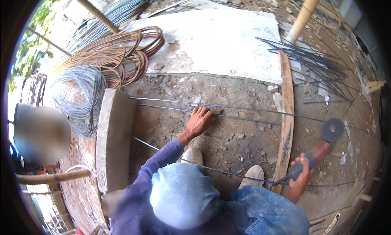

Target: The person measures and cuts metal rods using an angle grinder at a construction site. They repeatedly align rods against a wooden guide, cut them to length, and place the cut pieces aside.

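Step in hand is prob. a cut, or setup for one: R hand (301,176) is wrapped round the body of an angle grinder (307,162), w/ its disc (337,134) over or just beside the far rod (244,109); can't tell if it touches or spins, no sparks visible. L hand (200,120) is back-up on the rods approx. mid-length, fingers bent at the far rod & the middle rod (244,119); can't tell if they're clenched or only pressing. Both rods run from nr the concrete block (116,137) on the L; far one crosses the wooden board (286,100), middle one seems to end just short of it. Near rod (228,173) runs by the shoes (254,170), apart from L hand. Next move, imo, calls for L hand pinning the steel so it can't roll or kick, disc kept square to the rod, R wrist firm.
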